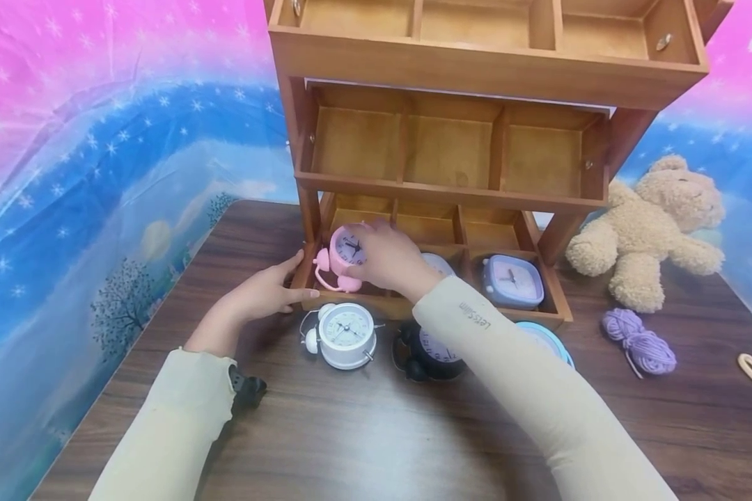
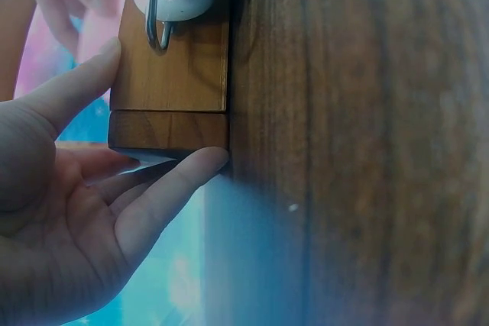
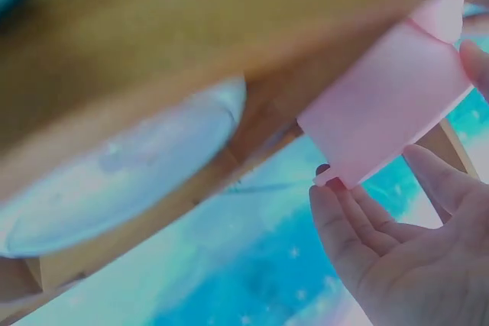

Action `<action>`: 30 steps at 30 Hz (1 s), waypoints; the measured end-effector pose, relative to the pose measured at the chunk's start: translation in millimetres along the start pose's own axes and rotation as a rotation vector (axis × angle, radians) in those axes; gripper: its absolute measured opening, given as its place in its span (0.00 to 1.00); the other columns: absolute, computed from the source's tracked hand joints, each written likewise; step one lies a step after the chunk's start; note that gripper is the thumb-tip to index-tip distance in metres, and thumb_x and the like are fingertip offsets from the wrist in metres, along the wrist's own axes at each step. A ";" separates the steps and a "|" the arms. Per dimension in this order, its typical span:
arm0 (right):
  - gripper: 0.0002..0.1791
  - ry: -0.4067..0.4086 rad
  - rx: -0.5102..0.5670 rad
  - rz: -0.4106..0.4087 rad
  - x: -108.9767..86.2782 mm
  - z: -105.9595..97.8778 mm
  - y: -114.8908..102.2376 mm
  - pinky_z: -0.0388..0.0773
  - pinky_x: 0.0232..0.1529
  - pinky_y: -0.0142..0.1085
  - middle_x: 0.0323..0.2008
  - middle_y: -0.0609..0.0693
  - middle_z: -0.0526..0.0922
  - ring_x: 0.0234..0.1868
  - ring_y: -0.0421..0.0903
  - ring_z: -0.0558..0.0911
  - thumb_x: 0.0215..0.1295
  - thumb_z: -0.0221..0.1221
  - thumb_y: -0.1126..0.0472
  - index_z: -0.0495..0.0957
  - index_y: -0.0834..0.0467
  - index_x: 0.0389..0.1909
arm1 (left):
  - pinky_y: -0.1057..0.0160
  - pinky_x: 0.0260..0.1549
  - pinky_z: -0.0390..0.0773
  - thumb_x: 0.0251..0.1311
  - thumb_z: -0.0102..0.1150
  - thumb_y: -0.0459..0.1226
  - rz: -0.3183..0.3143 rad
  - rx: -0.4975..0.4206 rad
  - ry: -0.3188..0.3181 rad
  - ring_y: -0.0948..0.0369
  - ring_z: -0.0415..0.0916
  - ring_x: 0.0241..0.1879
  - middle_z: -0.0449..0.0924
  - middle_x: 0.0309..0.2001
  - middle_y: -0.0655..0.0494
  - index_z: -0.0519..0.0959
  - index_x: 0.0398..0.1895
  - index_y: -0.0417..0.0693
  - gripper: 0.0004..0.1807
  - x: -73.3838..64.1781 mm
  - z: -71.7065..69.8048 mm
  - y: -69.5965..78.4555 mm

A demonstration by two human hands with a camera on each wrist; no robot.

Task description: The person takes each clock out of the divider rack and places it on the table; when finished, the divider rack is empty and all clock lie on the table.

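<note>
Right hand [image 1: 388, 256] has its fingers curled around a pink alarm clock [image 1: 351, 248], bells toward the left, at the front left compartment of the wooden shelf's [image 1: 451, 193] bottom tier, though I can't tell if it's touching down. Left hand [image 1: 257, 296] is spread, thumb and fingers straight against that tier's left front corner. Just in front sit a white clock [image 1: 346, 328] and a black clock [image 1: 437, 353], with a blue-purple clock [image 1: 515, 280] in the right compartment and a teddy bear [image 1: 648, 229] farther right.

clocks [image 1: 347, 328] in and before the shelf [image 1: 451, 188], teddy bear [image 1: 654, 226] to its right, yarn [image 1: 652, 351] before the bear
</note>
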State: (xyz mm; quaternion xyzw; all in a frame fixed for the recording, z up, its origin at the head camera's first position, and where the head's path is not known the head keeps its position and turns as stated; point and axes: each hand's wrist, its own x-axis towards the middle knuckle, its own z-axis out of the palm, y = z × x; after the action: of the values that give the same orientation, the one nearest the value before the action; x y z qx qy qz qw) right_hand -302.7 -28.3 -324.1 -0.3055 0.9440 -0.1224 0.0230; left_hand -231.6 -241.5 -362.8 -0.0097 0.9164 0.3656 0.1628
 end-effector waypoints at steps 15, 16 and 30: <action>0.43 0.033 0.089 -0.008 -58.6 -34.2 -0.6 0.80 0.40 0.45 0.48 0.52 0.72 0.43 0.47 0.74 0.48 0.70 0.33 0.70 0.39 0.67 | 0.41 0.63 0.67 0.65 0.61 0.55 0.031 -0.012 -0.008 0.46 0.82 0.50 0.51 0.74 0.30 0.37 0.80 0.46 0.54 -0.8 -0.4 -0.7; 0.43 0.027 0.084 -0.015 -63.6 -34.5 -1.3 0.80 0.39 0.44 0.47 0.51 0.72 0.42 0.47 0.74 0.48 0.70 0.32 0.70 0.38 0.67 | 0.40 0.64 0.66 0.65 0.61 0.54 0.033 -0.010 -0.009 0.46 0.82 0.49 0.51 0.74 0.30 0.37 0.80 0.46 0.54 -0.9 -0.4 -0.6; 0.39 -0.021 -0.012 -0.286 -133.0 -28.5 -29.7 0.74 0.33 0.33 0.42 0.45 0.73 0.36 0.39 0.73 0.47 0.68 0.29 0.75 0.36 0.62 | 0.40 0.65 0.64 0.68 0.58 0.53 0.050 0.002 -0.020 0.48 0.84 0.46 0.46 0.75 0.29 0.36 0.80 0.45 0.52 -1.1 -0.3 0.5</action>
State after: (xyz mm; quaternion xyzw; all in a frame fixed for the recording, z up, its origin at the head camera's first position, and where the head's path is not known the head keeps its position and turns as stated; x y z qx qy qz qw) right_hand -181.1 32.0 -293.4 -0.4381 0.8913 -0.1158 0.0134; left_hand -230.8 -241.5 -361.9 0.0170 0.9150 0.3689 0.1626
